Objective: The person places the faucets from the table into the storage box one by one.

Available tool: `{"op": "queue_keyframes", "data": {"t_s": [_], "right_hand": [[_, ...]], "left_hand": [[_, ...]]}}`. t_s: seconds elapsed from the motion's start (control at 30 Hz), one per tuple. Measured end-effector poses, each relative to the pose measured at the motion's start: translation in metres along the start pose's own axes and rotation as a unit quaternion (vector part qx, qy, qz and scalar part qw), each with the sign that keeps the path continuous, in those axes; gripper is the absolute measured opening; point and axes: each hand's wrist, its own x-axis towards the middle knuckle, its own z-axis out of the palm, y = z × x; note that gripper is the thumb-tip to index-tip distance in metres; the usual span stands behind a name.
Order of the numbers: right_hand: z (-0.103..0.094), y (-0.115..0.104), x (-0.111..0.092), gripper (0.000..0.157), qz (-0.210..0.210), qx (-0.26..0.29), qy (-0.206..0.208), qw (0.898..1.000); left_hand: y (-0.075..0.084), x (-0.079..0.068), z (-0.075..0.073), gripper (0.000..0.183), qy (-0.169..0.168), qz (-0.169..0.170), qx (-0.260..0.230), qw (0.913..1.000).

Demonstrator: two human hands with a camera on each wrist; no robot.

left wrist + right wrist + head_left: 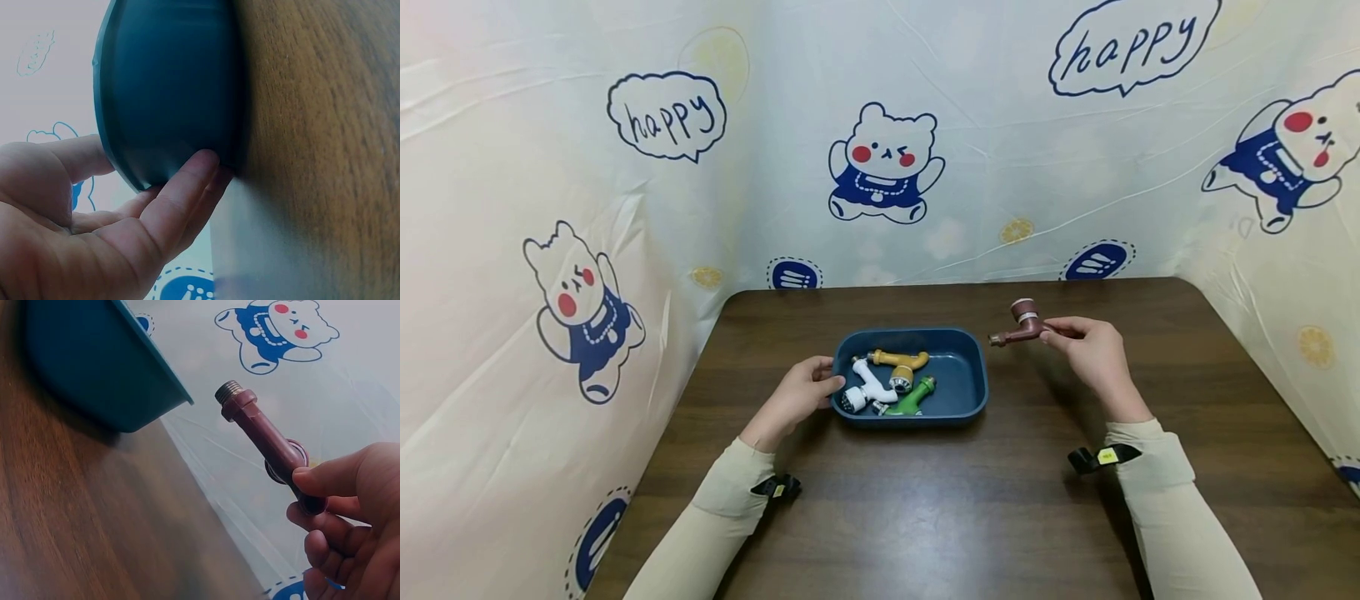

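Note:
My right hand (1093,354) pinches a dark red tap (1022,323) by one end, in the air to the right of a blue plastic basin (964,375). In the right wrist view the threaded metal end of the dark red tap (265,434) points toward the basin, away from the thumb. My left hand (801,390) grips the basin's left end, thumb at the rim and fingers (181,194) against the outer wall. Inside the basin lie a yellow tap (897,359), a white tap (871,385) and a green tap (912,402), close together toward the left.
The basin sits on a dark brown wooden table (880,500). A pale printed cloth (1000,150) with bears and the word happy hangs behind and along both sides. Each wrist bears a black strap with a small camera.

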Motion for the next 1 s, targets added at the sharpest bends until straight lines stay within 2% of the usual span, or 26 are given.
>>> {"op": "queue_keyframes", "data": {"t_s": [0.5, 1.0], "right_hand": [[-0.001, -0.018, 0.002, 0.039, -0.022, 0.032, -0.005, 0.999], [0.007, -0.036, 0.003, 0.040, -0.016, 0.055, -0.046, 0.997]], "left_hand": [[-0.002, 0.003, -0.002, 0.047, -0.006, 0.001, -0.007, 1.0000], [0.002, -0.002, -0.001, 0.049, -0.002, 0.001, -0.003, 1.0000]]}}
